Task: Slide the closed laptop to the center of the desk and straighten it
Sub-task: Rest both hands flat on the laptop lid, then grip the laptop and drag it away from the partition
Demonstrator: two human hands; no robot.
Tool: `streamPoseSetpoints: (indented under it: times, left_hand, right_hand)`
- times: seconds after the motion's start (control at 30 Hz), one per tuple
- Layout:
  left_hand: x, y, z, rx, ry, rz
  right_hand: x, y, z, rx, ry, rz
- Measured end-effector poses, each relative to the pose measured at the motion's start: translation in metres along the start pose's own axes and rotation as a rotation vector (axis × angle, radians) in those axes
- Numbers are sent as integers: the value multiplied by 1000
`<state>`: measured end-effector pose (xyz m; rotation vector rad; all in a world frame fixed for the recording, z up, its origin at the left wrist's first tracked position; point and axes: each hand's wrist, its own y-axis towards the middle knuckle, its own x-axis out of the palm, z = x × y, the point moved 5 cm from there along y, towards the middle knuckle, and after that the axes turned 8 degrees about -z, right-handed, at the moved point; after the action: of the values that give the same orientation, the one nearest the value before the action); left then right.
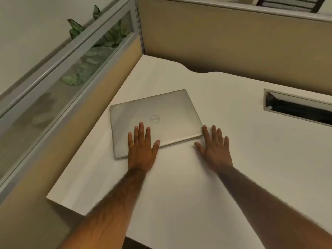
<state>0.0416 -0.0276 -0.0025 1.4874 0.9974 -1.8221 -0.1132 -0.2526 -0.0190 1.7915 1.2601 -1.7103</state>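
Pressing my left hand [142, 150] flat, fingers spread, on the closed laptop [156, 121] for sliding friction. Laptop sits skewed near the desk's [233, 168] left side. Right hand [215, 148], open, braces its near-right corner to steer.

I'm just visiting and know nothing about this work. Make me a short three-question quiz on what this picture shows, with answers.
1. True or false: the laptop is open.
2. Which hand lies flat on the laptop's lid? A. the left hand B. the right hand C. both
3. Fill in: the laptop sits nearer the desk's ____ side, by the partition.

Key
1. False: its lid is shut.
2. A. The right hand is on the desk by the laptop's near right corner; whether its fingers touch the edge I cannot tell.
3. Left.
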Motion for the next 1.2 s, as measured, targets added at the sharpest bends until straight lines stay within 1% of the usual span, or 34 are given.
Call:
streamPoseSetpoints:
  times: [0.13, 0.3, 0.47, 0.57, 0.67, 0.77, 0.9, 1.03, 1.2]
  left_hand:
    - [-4, 8, -33, -47, 34, 22]
    - [-6, 17, -61, -154, -53, 35]
    - [-9, 29, -67, -283, -178, 32]
    - [-11, 37, -72, -390, -306, 77]
    - [-12, 44, -75, -530, -418, 69]
    - [-17, 51, -73, -586, -384, 89]
    - [-27, 62, -79, -630, -369, 156]
    - [-30, 74, -96, -715, -451, 129]
    - [-32, 84, -110, -767, -613, 91]
  right_hand:
    - [-4, 14, -25, -15, 16, 8]
    - [-5, 22, -33, -55, 99, 5]
    - [-22, 40, -42, -30, 42, 52]
    - [-30, 54, -47, 37, 87, 36]
    - [-37, 71, -49, 170, 284, -22]
    - [-43, 86, -49, 273, 420, -65]
    - [-50, 97, -55, 321, 443, -110]
    - [-54, 101, -61, 356, 426, -105]
    - [-54, 113, -53, 492, 519, -110]
